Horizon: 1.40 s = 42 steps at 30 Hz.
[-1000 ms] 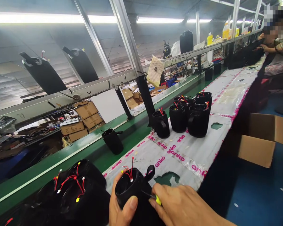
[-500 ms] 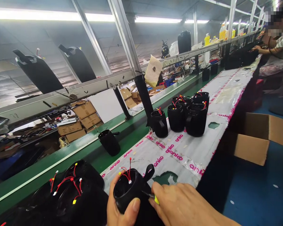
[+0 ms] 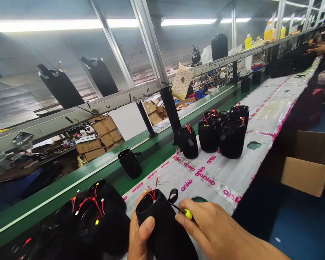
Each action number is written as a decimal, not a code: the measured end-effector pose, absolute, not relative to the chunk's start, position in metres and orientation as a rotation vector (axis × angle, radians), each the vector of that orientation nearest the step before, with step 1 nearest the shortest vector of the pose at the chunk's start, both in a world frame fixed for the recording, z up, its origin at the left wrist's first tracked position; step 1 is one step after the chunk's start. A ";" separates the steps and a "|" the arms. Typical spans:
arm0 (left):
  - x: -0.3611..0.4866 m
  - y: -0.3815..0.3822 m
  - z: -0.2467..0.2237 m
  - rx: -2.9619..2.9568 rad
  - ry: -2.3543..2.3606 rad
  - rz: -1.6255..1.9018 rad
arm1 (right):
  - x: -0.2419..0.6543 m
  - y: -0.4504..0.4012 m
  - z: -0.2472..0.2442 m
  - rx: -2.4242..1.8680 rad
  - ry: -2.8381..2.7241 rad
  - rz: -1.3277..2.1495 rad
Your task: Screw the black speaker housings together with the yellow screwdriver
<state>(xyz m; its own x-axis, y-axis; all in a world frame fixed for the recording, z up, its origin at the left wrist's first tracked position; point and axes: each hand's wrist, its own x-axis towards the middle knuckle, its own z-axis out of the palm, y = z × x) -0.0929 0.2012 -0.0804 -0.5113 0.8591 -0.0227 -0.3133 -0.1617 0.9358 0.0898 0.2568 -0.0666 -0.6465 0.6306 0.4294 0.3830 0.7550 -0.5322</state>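
A black fabric-covered cylinder (image 3: 169,231) with an open top, a side loop and red wires (image 3: 153,193) is held upright but tilted, my left hand (image 3: 141,231) wrapped round its left side. My right hand (image 3: 208,224) pinches a thin dark tool with a yellow part (image 3: 188,214); the tool's tip is at the cylinder's upper side, by the base of the loop (image 3: 173,195). What the tip does there is too small to tell. Left of my left hand stand several similar black cylinders (image 3: 108,227) with red wires and white and yellow connectors.
More black cylinders (image 3: 231,141) stand on the printed white sheet (image 3: 189,177). A single one (image 3: 130,164) is on the green belt (image 3: 97,180). Two cylinders lean on the metal rail (image 3: 113,101). An open cardboard box (image 3: 304,175) is at the right; a person's hand (image 3: 323,47) shows far right.
The view has shifted, so most things appear further right. My right hand has moved a little away from the cylinder, and more of the tool shows. My left hand keeps its hold.
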 end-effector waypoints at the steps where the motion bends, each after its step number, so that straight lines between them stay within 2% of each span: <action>1: -0.093 0.201 -0.080 0.688 1.242 1.788 | 0.088 0.257 -0.068 -0.777 -2.380 0.508; 12: -0.094 0.201 -0.081 0.696 1.213 1.756 | 0.080 0.256 -0.072 -0.825 -2.610 0.245; 25: -0.088 0.201 -0.077 0.737 1.213 1.754 | 0.087 0.262 -0.076 -0.739 -2.551 -0.041; 32: -0.094 0.203 -0.088 0.906 1.425 1.759 | 0.089 0.264 -0.074 -0.717 -2.534 -0.172; 42: -0.096 0.203 -0.086 1.025 1.521 1.765 | 0.087 0.264 -0.061 -0.719 -2.597 -0.137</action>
